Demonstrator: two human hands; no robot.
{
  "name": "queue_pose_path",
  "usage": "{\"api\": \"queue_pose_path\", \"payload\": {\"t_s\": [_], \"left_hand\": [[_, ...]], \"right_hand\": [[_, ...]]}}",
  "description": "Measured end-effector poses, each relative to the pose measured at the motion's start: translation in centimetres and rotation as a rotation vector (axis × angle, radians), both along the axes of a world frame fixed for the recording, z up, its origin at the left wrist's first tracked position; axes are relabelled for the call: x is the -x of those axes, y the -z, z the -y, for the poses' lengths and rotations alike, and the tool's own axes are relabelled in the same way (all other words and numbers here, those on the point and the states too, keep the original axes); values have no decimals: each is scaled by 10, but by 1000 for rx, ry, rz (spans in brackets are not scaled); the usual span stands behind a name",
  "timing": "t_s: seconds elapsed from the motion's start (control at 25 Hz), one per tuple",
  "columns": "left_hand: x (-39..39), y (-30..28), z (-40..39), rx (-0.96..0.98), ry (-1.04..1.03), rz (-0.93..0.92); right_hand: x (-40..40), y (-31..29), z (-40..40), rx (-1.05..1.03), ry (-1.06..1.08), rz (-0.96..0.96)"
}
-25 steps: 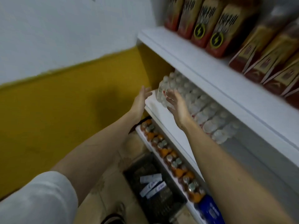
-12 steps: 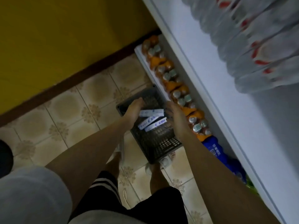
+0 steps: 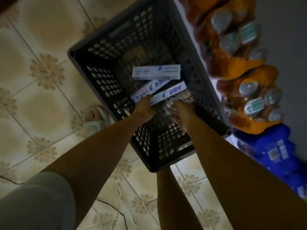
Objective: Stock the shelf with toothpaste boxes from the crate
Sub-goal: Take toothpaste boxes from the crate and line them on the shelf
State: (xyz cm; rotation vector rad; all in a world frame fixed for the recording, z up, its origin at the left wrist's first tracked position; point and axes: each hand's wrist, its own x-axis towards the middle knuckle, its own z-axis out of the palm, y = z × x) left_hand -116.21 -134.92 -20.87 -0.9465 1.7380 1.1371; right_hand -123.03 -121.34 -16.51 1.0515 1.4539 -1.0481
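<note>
Toothpaste boxes: I count three white-and-blue boxes lying flat on the crate floor. The top box (image 3: 156, 72) lies level, partly over the middle box (image 3: 149, 91), which slants; the lower box (image 3: 168, 94) slants alongside it.
Crate: the dark perforated crate (image 3: 99, 77) sits on the tiled floor (image 3: 33, 88), its right wall close against the bottom shelf.
Hard to see: the light is dim, and my fingertips are lost in shadow and blur, so I cannot tell exactly how they lie.
Left hand: my left hand (image 3: 144, 107) reaches down into the crate and touches the near ends of the middle and lower boxes; I cannot tell if it has closed round either.
Right hand: my right hand (image 3: 180, 112) is low over the crate floor, just beside the lower box, holding nothing I can see.
Around: orange bottle packs (image 3: 240, 68) and a blue pack (image 3: 269, 151) fill the low shelf to the right; a sandalled foot (image 3: 96, 116) stands left of the crate.
</note>
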Motion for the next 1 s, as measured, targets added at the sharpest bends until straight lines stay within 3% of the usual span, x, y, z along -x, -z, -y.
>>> {"api": "queue_pose_path", "payload": {"t_s": [0.12,0.28,0.48,0.6,0.76,1.0], "left_hand": [[-10,53,-8,200,198,-89],[-11,72,-14,401,396,-174],[-12,65,-19,398,465,-223],[-12,38,-13,236,368,-181],[-22,-31,-2,-52,101,63],[-32,-149,0,-192,-249,45]], "right_hand": [[-13,66,17,69,23,-26],[-29,109,30,150,163,-52],[-51,107,25,221,226,-50],[-53,76,16,162,189,-23],[-64,10,0,132,97,25],[-69,-96,10,197,115,-58]]}}
